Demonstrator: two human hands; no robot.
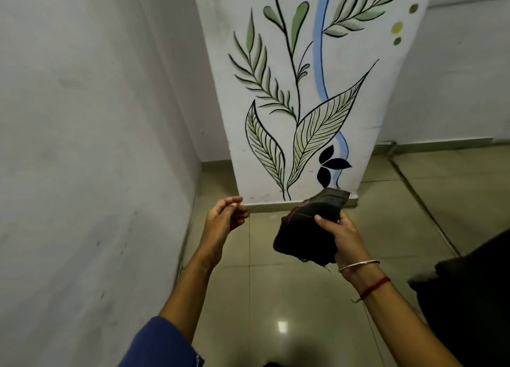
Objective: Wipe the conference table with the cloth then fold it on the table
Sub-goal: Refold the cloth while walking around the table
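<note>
Pre-wipe, seemingly: right hand gripping bunched cloth; left hand beside it, loosely curled, empty. Next: carry cloth to table, unseen here.

Cloth in right hand; left hand apart, leftward.

The cloth is dark, almost black, with a thin reddish line across it, loosely bunched and held up in the air just right of centre, low in the frame, gripped by the right hand, a greyish striped end poking upward
</note>
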